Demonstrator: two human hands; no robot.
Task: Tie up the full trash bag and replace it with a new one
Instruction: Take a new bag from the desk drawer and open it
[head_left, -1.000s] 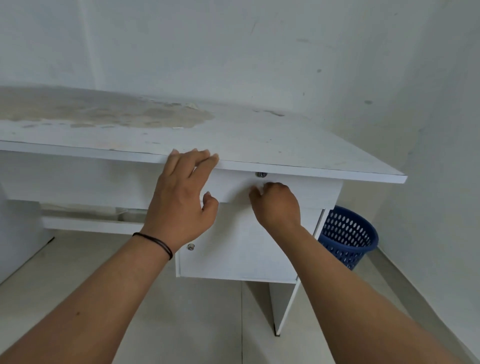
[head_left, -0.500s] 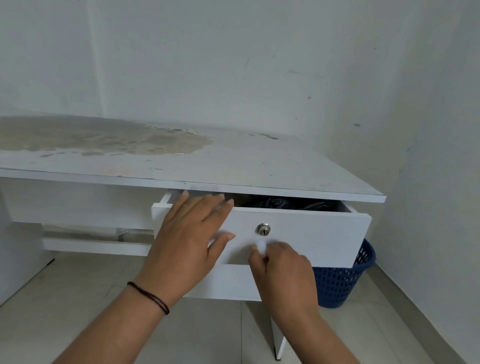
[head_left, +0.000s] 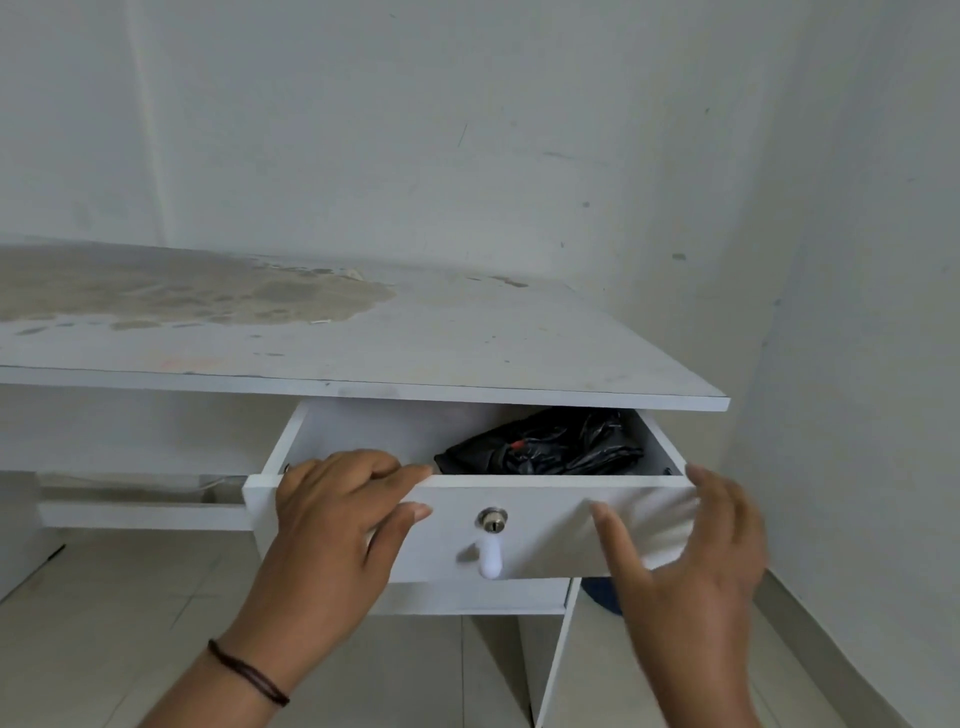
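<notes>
Left hand (head_left: 332, 514) grips the white wooden drawer (head_left: 545, 525) front, fingers curled over its top edge; right hand (head_left: 691, 566) hovers spread, holding nothing. Pulled further, the drawer could leave the white desk (head_left: 467, 353) and spill the crumpled black plastic bags (head_left: 545, 447).

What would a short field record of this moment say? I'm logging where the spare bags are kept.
drawer: pulled open under the desk top
contents: crumpled black plastic bags, right half of the drawer
left hand: fingers curled over the drawer's front edge
right hand: open, in front of the drawer's right end, holding nothing
lock: centre of the drawer front
</notes>
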